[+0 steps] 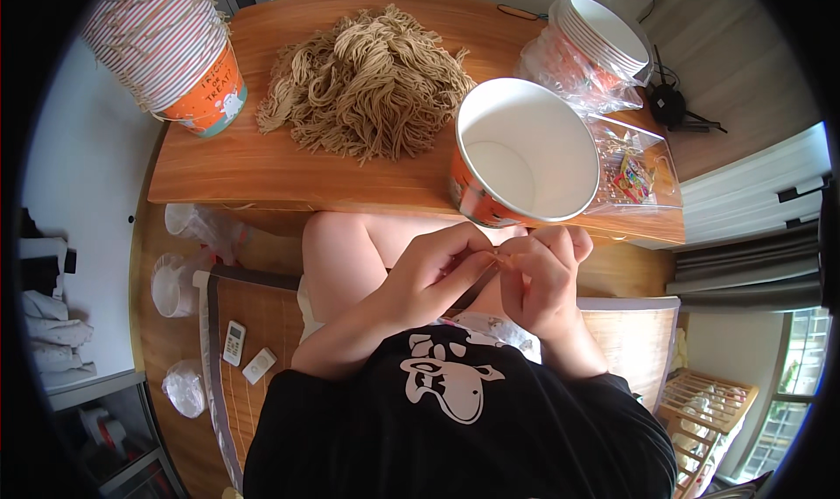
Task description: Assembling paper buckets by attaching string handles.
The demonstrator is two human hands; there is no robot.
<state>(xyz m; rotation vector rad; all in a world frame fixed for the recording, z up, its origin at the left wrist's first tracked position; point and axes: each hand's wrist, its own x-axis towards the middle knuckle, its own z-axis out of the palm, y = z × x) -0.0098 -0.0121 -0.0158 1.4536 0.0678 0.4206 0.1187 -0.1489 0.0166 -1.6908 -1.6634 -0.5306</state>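
Note:
My left hand (pixel 442 270) and my right hand (pixel 544 278) meet above my lap, just in front of the table edge. The fingertips of both are pinched together around something tiny and thin. Fingers cover most of it, so its kind does not show. Beyond the hands, a large paper bucket (pixel 560 140) stands at the table's front edge, white inside and orange outside, its open mouth tilted toward me. To its left lies a big heap of tan twisted cords (pixel 372 83).
At the far left rises a tall stack of striped and orange buckets (pixel 171 48) with cord handles. Plastic-wrapped buckets (pixel 595 48) stand at the back right, near a clear box (pixel 665 162) of small metal pieces. A remote control (pixel 233 343) lies on the mat at left.

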